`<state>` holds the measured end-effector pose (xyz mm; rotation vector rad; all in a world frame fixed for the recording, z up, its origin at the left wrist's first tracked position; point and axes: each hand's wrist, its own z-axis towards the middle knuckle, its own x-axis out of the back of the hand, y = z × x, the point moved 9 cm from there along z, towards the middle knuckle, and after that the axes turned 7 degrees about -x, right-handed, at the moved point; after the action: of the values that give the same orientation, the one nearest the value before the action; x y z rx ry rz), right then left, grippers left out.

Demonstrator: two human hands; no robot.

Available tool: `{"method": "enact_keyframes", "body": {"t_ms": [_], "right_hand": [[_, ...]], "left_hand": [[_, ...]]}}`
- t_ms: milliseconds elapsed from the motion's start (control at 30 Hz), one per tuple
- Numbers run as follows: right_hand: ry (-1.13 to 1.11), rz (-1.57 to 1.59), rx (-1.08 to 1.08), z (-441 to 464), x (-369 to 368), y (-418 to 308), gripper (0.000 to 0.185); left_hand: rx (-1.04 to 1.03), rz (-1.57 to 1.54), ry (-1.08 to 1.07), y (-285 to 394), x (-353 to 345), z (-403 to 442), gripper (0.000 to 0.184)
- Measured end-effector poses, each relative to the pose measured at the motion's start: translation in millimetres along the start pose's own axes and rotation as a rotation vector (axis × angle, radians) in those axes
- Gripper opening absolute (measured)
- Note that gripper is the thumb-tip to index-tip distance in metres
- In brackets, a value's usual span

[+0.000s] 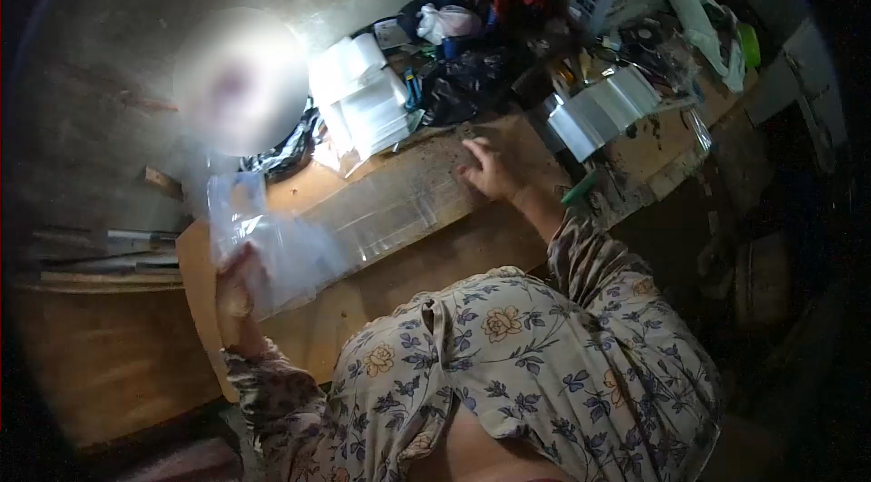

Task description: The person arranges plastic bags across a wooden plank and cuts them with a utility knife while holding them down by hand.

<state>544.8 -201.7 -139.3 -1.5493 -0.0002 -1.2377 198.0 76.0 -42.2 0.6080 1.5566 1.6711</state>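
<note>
At the left end of the wooden table, my left hand is closed on the near edge of a clear plastic sheet or bag. The plastic is smeared by motion and partly hides the fingers. A long, clear strip lies along the table beside it. Over the worn, dirty part of the tabletop, my right hand has its fingers apart and holds nothing that I can see. A small dark bit lies by its fingertips.
Stacks of clear plastic sheets lie at the back, with more plastic sleeves at the right. A black bag and a plastic basket stand among clutter. A green-handled tool lies near my right wrist. Bright light glares at upper left.
</note>
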Motion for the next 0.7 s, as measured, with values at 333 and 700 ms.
{"method": "enact_keyframes", "body": {"t_ms": [333, 700], "right_hand": [[-0.337, 0.313, 0.280, -46.6, -11.4, -204.0, 0.082], [0.321, 0.018, 0.107, 12.7, 171.4, -47.6, 0.035]], "left_hand": [[0.422, -0.216, 0.077, -85.0, -172.2, 7.0, 0.023], [0.130, 0.382, 0.233, 9.5, -89.3, 32.9, 0.037]]}}
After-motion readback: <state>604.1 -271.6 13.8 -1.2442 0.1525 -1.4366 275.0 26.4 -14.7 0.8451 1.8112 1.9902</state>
